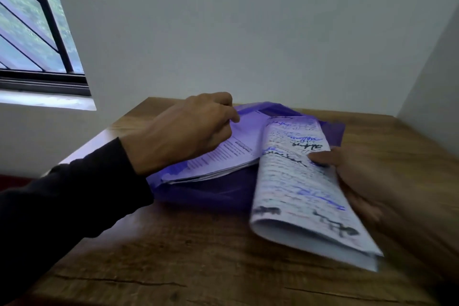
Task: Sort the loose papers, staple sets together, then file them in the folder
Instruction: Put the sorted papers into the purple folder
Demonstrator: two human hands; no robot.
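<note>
Wooden surface point(198, 256) fills a white-walled corner beside a barred window point(32, 32). Our left hand point(183, 131) pinches the purple folder point(223, 194) flap near the far edge over printed sheets point(223, 156); our right hand point(367, 181) grips handwritten papers point(298, 181).

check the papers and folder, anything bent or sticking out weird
The handwritten papers gripped by the right hand are bowed into a curl rather than flat. The printed stack under the left hand sits partly in the purple folder, its near edge sticking out. No tears are visible.
</note>
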